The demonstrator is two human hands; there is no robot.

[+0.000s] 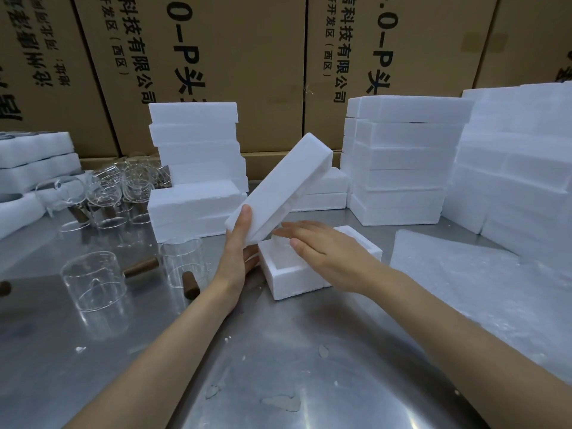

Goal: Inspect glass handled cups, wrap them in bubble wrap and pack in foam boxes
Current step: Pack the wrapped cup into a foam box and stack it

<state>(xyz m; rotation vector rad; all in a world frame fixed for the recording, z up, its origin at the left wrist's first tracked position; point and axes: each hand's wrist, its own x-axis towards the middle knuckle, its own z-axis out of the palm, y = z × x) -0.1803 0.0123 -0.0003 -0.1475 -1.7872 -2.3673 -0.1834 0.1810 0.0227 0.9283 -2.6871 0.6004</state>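
Foam lid (280,188) in left fingers (244,221)

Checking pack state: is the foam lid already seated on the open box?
No: the left hand holds the foam lid tilted above the open foam box.

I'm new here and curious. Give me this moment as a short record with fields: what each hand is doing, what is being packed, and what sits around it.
left hand: holds a foam lid, tilted, above the box
right hand: flat, fingers straight, over the open foam box
box contents: something wrapped, mostly hidden by the hand
glass cups: unwrapped, with brown handles, on the left
bubble wrap: sheets lying on the right
foam stacks: behind the box
table: shiny metal, with foam crumbs
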